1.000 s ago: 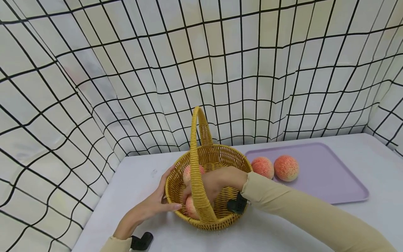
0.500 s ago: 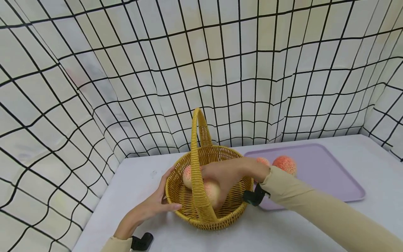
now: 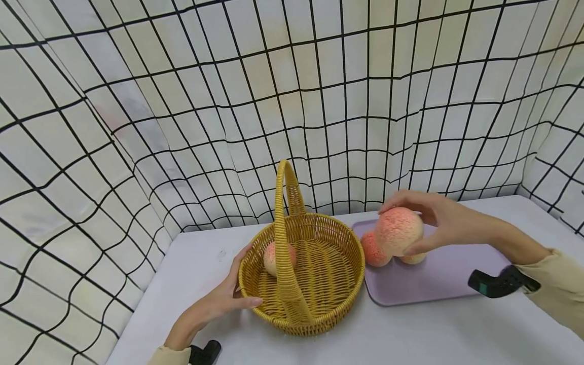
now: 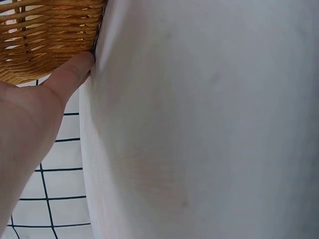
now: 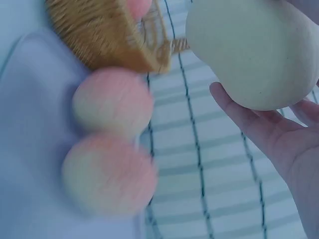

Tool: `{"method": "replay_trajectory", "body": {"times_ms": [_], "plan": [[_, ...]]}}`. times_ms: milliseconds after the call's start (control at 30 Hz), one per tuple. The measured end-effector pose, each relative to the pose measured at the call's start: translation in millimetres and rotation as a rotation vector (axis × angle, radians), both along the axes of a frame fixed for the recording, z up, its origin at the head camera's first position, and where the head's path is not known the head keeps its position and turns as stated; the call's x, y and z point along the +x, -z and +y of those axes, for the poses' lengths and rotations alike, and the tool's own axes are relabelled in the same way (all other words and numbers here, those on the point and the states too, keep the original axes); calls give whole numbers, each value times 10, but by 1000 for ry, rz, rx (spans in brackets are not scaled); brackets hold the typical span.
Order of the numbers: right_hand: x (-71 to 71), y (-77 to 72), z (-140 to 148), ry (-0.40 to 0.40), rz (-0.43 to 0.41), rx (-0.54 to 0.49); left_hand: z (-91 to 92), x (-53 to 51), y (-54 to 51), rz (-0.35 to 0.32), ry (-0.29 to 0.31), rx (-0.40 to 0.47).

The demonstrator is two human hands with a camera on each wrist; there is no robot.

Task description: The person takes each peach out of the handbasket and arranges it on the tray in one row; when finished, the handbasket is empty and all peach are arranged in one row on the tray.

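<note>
In the foreground, the left hand (image 3: 219, 299) lies spread against the left side of the basket (image 3: 326, 274), thumb straight. Inside, toward the left, we see one peach (image 3: 270, 259). The right hand (image 3: 456, 223) grips a second peach (image 3: 398, 230) — fingers above, thumb below — over the tray (image 3: 433, 286), on which we note two more peaches (image 3: 374, 251) (image 3: 414, 259). Behind the table (image 3: 201, 263) hangs a black net (image 3: 342, 36).

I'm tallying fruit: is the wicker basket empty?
No, one pink-and-cream peach lies inside the wicker basket, partly behind its handle.
</note>
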State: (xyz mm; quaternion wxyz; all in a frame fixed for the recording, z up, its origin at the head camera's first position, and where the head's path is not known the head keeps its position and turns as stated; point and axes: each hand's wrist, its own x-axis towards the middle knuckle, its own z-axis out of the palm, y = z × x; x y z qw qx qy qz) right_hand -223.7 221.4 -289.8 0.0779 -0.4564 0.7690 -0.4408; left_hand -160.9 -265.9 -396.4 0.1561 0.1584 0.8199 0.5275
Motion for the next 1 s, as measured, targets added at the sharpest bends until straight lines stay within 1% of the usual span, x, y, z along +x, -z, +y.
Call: {"method": "replay_trajectory", "body": {"times_ms": [67,100,233,333,400,533,600,767,1000], "plan": [[53,84,225,65,8,-13,-4,4,4,1,-1,3],[79,126,319,91,-2,-17,-5,5,5,1,-1,3],[141,316,642,174,-30,-31,-11,8,6,2,-2,3],[135,466,832,237,-44,-21,-9,1,9,7,2,3],[119,566,938,296,-49,-1,-6,-7,12,11,4,4],[73,757,1077,393,-77,36,1,-14,16,8,6,6],[42,844,1113,411,-87,53,1,-19,12,5,5,3],[-50,1003,1131,412,-90,96,-3,-23,16,10,2,-2],[-135,1086,1110,408,-91,106,-5,-18,18,4,0,1]]}}
